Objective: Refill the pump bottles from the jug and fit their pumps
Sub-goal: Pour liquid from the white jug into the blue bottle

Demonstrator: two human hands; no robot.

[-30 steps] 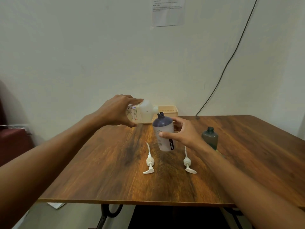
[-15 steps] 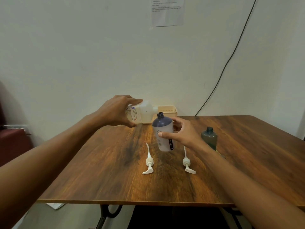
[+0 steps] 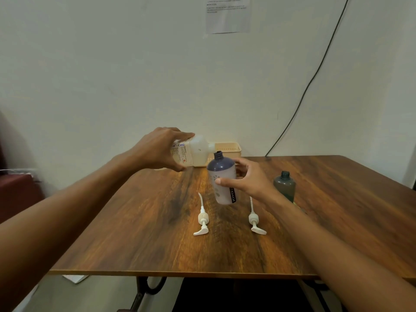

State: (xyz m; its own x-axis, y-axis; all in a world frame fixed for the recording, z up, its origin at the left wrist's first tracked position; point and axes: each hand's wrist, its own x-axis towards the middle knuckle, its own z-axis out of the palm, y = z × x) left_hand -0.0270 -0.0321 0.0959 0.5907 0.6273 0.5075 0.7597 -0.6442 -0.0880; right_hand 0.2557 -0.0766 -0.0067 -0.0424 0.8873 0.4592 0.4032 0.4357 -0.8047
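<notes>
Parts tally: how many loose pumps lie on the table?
2: the left pump lies left of the purple bottle, the right pump beside the right forearm. None seem hidden.

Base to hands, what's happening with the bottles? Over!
Left hand grips jug, tipped, spout at purple bottle's mouth. Right hand holds that bottle. Both pumps lie on table; green bottle open, apart. Nothing in the way.

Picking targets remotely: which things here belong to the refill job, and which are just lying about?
In the job: jug in left hand, purple bottle in right hand, dark green bottle, left pump, right pump.
Lying about: beige basket, paper on wall, black cable.
</notes>
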